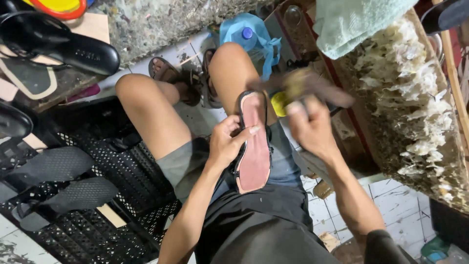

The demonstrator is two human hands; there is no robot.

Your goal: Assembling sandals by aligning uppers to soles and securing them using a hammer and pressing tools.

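**Sandal on the knee, brush in the other hand**

A pink-soled sandal (254, 144) lies sole-up along the person's right thigh, its toe end pointing toward the knee. Everything else is best placed against that sandal. The left hand (227, 142) grips it from its left edge, fingers curled under the black strap side and the thumb pressed flat across the pink sole. Just beyond the sandal's toe end and to its right, the right hand (312, 129) is closed around a brush (305, 85), which is blurred; the fingers look wrapped tight about its handle. A small yellow tub (279, 103) shows just beside the sandal's toe end, between it and the right hand. Farther past the toe, on the tiled floor, sits a blue bag (249, 34). Well to the sandal's left, dark soles (53, 164) lie on a black plastic crate (112, 230). To its right rises a glue-crusted bench (415, 112).
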